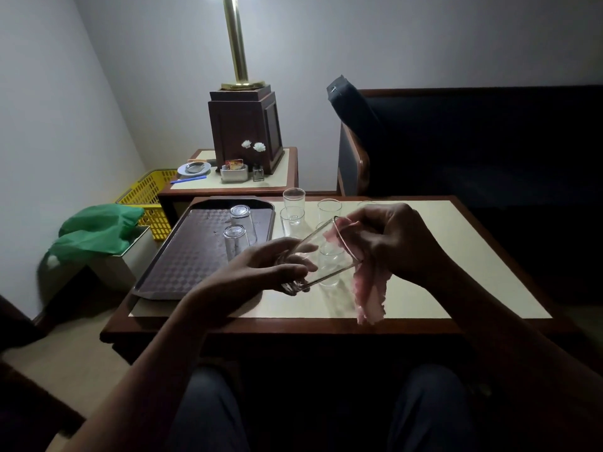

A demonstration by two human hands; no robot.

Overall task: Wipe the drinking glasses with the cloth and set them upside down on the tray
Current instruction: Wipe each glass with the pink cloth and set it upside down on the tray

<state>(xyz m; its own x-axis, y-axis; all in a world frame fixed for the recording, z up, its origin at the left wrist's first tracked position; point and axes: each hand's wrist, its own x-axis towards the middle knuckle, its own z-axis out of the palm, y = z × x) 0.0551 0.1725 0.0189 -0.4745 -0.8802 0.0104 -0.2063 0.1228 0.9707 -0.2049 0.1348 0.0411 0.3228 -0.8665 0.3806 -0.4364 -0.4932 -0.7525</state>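
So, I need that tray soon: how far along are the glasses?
Two glasses already stand upside down on the tray. The left hand holds a third glass; the right hand presses the pink cloth at its rim. At least four upright glasses wait on the table.

- Setting: sitting corner of a hotel-type room or lounge, dimly lit.
- Dark upholstered sofa (pixel 473 141) with a wooden frame, against a plain wall.
- Low wooden table (pixel 456 256) with a cream top, in front of the sofa.
- Side table (pixel 279 177) carries a brass lamp (pixel 235 44) on a wooden pedestal (pixel 244 125), a sachet holder (pixel 233 173) and a small bottle with white flowers (pixel 258 172).
- Floor: bin with green liner (pixel 98 233), yellow plastic basket (pixel 146 194).
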